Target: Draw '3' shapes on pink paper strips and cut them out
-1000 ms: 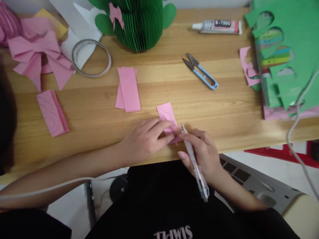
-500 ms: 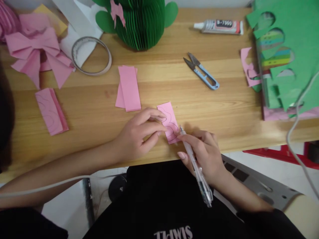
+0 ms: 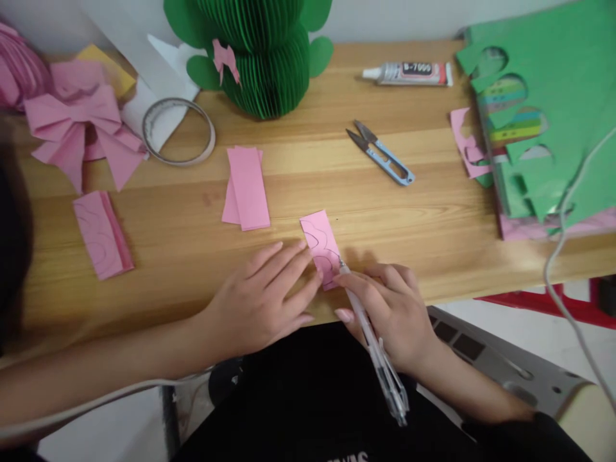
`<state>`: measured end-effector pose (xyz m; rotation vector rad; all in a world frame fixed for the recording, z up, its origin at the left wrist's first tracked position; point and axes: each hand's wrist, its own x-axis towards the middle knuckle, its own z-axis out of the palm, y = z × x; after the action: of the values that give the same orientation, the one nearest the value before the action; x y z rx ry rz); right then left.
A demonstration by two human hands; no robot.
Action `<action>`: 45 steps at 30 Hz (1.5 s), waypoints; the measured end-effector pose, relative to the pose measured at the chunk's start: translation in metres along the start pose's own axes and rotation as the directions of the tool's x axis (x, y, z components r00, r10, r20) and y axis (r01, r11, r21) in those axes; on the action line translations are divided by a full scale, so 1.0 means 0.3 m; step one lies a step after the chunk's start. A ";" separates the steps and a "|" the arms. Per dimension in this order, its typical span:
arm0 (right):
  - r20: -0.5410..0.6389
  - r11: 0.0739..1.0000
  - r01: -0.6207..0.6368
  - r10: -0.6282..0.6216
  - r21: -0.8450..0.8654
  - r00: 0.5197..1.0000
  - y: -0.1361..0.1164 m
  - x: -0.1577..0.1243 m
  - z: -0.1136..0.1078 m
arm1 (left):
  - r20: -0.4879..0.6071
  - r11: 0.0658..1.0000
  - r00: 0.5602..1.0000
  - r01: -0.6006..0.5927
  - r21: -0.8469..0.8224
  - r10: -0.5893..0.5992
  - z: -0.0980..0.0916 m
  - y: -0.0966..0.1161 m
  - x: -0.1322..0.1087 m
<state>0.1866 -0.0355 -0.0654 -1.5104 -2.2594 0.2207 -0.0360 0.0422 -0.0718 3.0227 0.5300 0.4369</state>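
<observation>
Sitting closer to pink strip [image 3: 323, 240]: pen [image 3: 371, 340]

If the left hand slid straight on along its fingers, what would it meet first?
Most likely the pink strip with drawn curves: the left hand points at its left side, and one fingertip appears to overlap it, though actual contact is hard to judge from this view.

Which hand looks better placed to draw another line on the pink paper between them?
Probably the right hand: it holds the pen, its tip at the right edge of the pink paper. The left hand, without a pen, lies by the opposite edge.
</observation>
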 end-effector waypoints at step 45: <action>-0.043 0.884 -0.214 0.254 0.416 0.966 0.039 0.033 0.003 | 0.094 0.961 0.996 0.031 -0.273 -0.006 0.063 -0.041 -0.047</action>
<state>0.1929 -0.0217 -0.0680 -1.5192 -1.8047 0.6363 -0.0474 0.0491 -0.0947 2.7535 0.4493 0.3353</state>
